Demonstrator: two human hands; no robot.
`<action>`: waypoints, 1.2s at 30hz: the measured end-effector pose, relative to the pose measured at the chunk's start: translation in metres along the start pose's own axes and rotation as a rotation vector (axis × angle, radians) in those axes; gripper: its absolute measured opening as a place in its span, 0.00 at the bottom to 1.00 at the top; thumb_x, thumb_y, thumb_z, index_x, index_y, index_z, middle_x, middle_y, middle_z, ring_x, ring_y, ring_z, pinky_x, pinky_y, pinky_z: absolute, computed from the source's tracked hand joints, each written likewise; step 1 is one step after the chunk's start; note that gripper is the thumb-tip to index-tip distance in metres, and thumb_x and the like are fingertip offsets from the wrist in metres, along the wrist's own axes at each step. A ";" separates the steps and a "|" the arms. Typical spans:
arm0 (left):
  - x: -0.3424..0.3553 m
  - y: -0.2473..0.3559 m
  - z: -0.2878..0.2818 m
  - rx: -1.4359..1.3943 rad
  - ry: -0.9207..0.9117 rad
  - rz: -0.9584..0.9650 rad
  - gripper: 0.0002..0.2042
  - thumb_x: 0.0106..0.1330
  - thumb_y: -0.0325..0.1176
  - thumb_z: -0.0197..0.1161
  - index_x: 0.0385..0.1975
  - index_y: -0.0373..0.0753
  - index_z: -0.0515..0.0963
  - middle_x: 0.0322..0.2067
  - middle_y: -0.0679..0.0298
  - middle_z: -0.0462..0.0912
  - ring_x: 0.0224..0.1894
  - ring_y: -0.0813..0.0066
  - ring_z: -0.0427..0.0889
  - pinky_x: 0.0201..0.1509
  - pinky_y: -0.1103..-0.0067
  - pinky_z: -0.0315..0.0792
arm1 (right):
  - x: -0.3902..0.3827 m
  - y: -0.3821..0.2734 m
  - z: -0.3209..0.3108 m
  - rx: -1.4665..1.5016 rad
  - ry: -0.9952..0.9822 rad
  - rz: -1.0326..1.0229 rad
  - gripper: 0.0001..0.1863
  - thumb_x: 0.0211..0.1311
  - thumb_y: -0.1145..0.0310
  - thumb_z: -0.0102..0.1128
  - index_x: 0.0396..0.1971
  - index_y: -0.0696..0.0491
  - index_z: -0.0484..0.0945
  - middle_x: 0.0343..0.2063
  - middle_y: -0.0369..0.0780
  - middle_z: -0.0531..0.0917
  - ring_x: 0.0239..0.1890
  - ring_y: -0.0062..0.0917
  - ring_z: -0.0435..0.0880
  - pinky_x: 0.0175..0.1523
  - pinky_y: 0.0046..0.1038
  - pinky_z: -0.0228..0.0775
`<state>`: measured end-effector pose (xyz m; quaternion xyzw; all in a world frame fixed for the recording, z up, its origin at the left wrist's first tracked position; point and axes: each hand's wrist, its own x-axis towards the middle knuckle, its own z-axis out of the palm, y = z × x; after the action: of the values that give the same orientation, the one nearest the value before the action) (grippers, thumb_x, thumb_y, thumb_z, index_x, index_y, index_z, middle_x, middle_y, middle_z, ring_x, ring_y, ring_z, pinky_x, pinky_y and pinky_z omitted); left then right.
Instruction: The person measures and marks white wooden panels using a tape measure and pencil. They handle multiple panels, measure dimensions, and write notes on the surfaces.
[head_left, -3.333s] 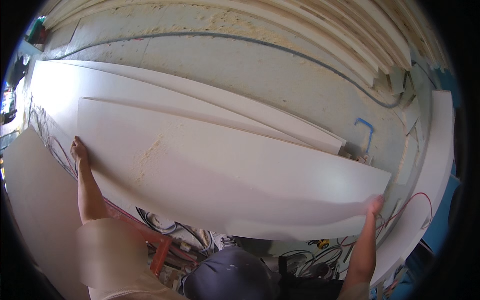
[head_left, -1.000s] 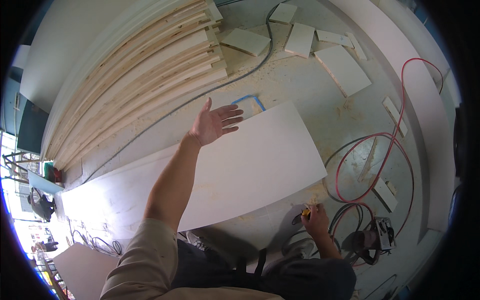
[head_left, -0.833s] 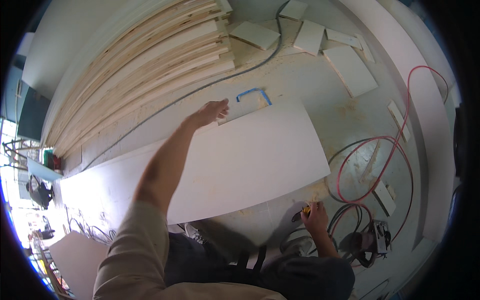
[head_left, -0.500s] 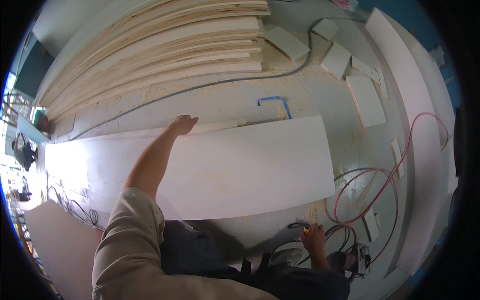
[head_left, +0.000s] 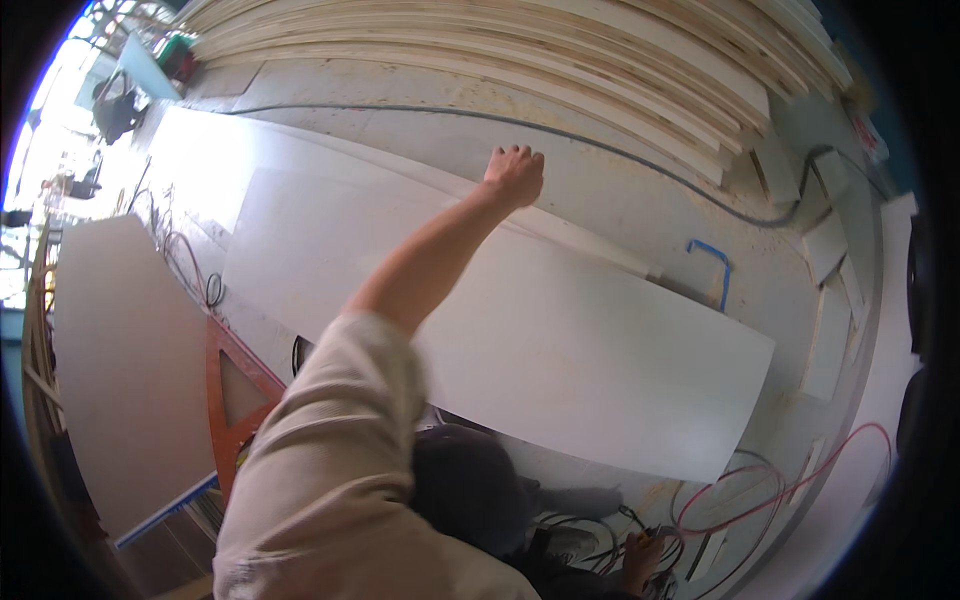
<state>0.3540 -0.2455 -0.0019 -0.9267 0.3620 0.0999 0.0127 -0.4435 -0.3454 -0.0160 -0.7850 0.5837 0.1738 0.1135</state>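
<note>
One white panel (head_left: 600, 330) already lies over lower panels (head_left: 200, 150), not flush, left hand (head_left: 517, 175) curled, contents hidden, right hand (head_left: 642, 562) gripping a yellow tool (head_left: 645, 538).

Head-worn fisheye view, looking down and forward across a white board (head_left: 580, 340), left sleeve (head_left: 325, 460) close to lens

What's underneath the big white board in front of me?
At least one more board shows beneath the big white board, sticking out past its left end and far edge. Whatever else lies under its middle is covered and can't be seen.
</note>
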 end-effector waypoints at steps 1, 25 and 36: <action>-0.024 0.023 -0.006 -0.138 -0.015 0.114 0.14 0.65 0.40 0.59 0.44 0.39 0.78 0.51 0.56 0.80 0.57 0.56 0.75 0.58 0.61 0.68 | 0.004 -0.029 -0.030 0.109 -0.195 0.191 0.19 0.59 0.60 0.67 0.37 0.56 0.67 0.29 0.43 0.68 0.25 0.35 0.67 0.32 0.50 0.59; -0.254 0.142 -0.071 0.119 -0.805 0.265 0.33 0.68 0.48 0.56 0.68 0.34 0.63 0.71 0.42 0.56 0.72 0.42 0.57 0.72 0.52 0.55 | -0.057 -0.014 -0.292 0.521 -0.210 -0.108 0.34 0.52 0.48 0.70 0.50 0.59 0.75 0.41 0.53 0.80 0.43 0.51 0.81 0.47 0.45 0.74; -0.458 0.472 -0.484 -1.309 -1.587 -0.313 0.23 0.72 0.51 0.57 0.58 0.42 0.70 0.51 0.65 0.78 0.53 0.68 0.80 0.53 0.61 0.80 | -0.217 -0.011 -0.641 1.082 -0.258 -0.197 0.25 0.69 0.44 0.52 0.43 0.54 0.77 0.37 0.51 0.82 0.42 0.48 0.81 0.45 0.41 0.70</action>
<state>-0.2072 -0.3339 0.5843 -0.4571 0.0005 0.8549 -0.2454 -0.3986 -0.3959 0.6575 -0.6380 0.4952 -0.0673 0.5859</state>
